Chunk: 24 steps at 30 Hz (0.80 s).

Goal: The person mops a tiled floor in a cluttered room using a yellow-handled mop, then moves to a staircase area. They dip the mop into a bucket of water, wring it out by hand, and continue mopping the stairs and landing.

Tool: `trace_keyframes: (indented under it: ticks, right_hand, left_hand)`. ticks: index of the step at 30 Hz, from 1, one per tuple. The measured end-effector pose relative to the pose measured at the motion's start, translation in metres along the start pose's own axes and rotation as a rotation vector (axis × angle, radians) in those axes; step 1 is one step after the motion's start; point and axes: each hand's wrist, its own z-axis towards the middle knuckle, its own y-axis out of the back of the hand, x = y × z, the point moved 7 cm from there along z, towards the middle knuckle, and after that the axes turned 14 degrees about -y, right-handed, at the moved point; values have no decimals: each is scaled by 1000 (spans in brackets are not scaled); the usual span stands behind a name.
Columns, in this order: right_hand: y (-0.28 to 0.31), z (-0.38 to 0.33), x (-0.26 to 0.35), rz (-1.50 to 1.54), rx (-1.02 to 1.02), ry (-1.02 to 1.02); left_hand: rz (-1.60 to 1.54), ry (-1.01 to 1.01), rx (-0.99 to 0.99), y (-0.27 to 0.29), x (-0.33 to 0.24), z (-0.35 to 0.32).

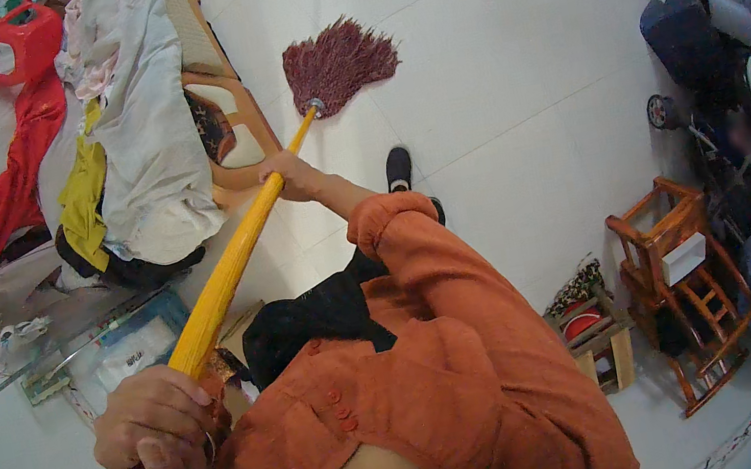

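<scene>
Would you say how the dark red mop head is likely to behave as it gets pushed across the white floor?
The mop head looks floppy: its strands splay flat, so it likely drags and spreads. The yellow handle appears stiff, held by the left hand and the right hand.

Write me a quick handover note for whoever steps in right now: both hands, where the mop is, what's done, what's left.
Left hand: closed around the top end of the yellow mop handle, near the chest.
Right hand: gripping the handle lower down, arm stretched forward.
Mop head: maroon, resting on the white tiled floor, just beside the wooden sofa piled with clothes.
Done: cannot tell how much floor has been mopped; no wet marks are clear.
Left: probably the open floor to the right, toward the small wooden chair.
</scene>
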Motion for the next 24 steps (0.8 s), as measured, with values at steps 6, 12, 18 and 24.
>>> trace_keyframes:
  ticks: [6,12,18,24]
  right_hand:
    - [-25,-41,45,11,98,19]
    - [-61,-69,37,-227,349,-108]
    - [-77,-76,57,-427,305,-170]
    - [-90,-88,35,-553,167,-243]
  left_hand:
    - [145,-75,-146,25,-29,-22]
    - [238,-206,-245,66,-52,-44]
    - [297,-202,-476,150,-53,-100]
    - [219,-203,-427,202,-27,-157]
